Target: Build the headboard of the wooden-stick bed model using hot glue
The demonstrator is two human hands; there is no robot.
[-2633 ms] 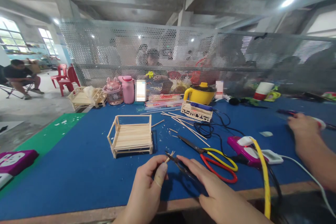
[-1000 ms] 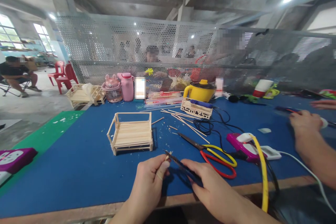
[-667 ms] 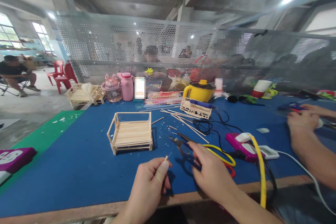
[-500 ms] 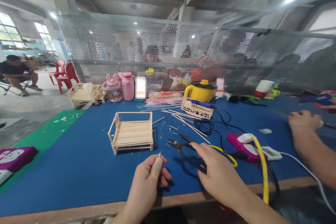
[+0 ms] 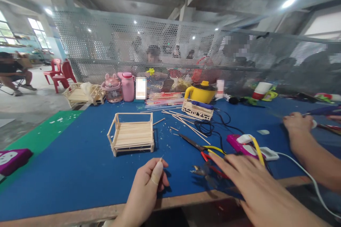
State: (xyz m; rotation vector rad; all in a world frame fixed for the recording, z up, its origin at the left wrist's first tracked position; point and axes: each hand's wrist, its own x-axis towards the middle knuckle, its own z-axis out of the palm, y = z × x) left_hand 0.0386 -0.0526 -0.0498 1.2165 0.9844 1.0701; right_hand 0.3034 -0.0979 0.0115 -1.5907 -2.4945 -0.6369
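**Tools crowded under the right hand: snag risk**

Left hand (image 5: 145, 188) had a short stick (image 5: 161, 160) pinched between thumb and forefinger, other fingers loosely curled, just above the near side of the table (image 5: 74, 177). Only the tip of the stick showed, so a slack pinch could have lost it. Right hand (image 5: 247, 181) was palm down, fingers stretched out, over the pliers (image 5: 203, 173); too blurred to tell whether it had hold of them.

Main worry, my read: the scissors (image 5: 195, 144) lay right there, handles partly behind those fingers. A blind grab could have caught the wrong handle, or shoved the pliers off the near edge. Second: the power strip (image 5: 233, 143) sat just beyond, with its yellow cable (image 5: 258, 150); a wide swing could have tugged that. The small wooden rack (image 5: 133, 134) stood upright, apart from both hands. Low risk, unless the pliers swung into its thin posts.
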